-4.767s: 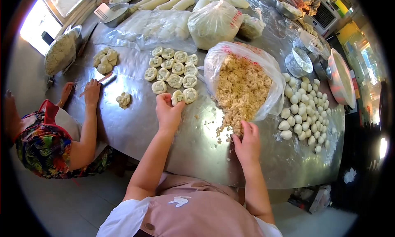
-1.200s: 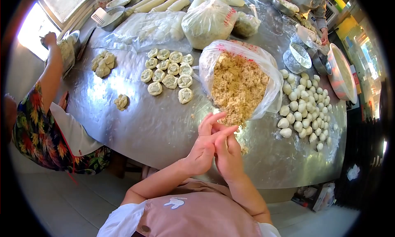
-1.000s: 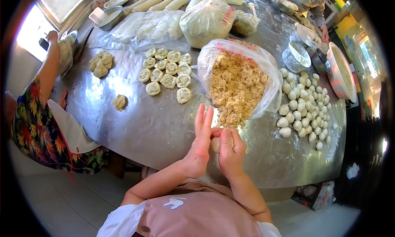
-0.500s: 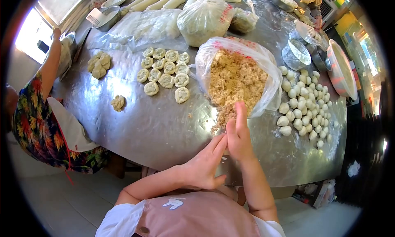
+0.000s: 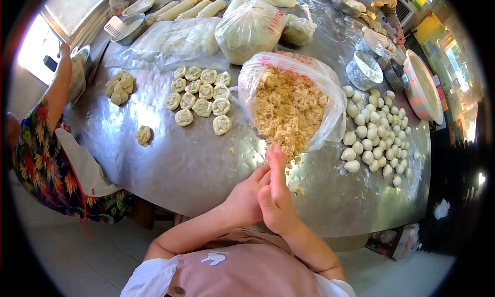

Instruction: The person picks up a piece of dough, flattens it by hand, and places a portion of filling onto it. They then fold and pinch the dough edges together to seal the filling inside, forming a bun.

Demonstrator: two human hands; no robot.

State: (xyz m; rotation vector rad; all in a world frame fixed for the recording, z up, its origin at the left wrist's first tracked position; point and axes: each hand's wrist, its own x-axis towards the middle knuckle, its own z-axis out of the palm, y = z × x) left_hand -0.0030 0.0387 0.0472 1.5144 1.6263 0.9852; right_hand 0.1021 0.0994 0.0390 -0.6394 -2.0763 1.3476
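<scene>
My left hand (image 5: 244, 198) and my right hand (image 5: 279, 207) meet palm to palm over the near part of the metal table. The right hand's fingers are straight and point away from me. Those of the left are stretched out too, partly hidden behind the right hand. Whether anything lies between the palms cannot be seen. Just beyond the fingertips, crumbly brown filling (image 5: 291, 109) spills from an open plastic bag (image 5: 330, 98). Beside the right hand lies a small pile of crumbs (image 5: 296, 188).
Round filled dough pieces (image 5: 205, 92) sit left of the bag, with a dough clump (image 5: 120, 88) farther left. Many white dough balls (image 5: 379, 132) cover the right side. A tied bag (image 5: 247, 36) and metal bowls (image 5: 365, 70) stand behind. Another person's arm (image 5: 61, 72) is at left.
My hands have shifted slightly left and come closer together, palm against palm. The left thumb is no longer visible. Crumbs on the table beside the right hand now show.
</scene>
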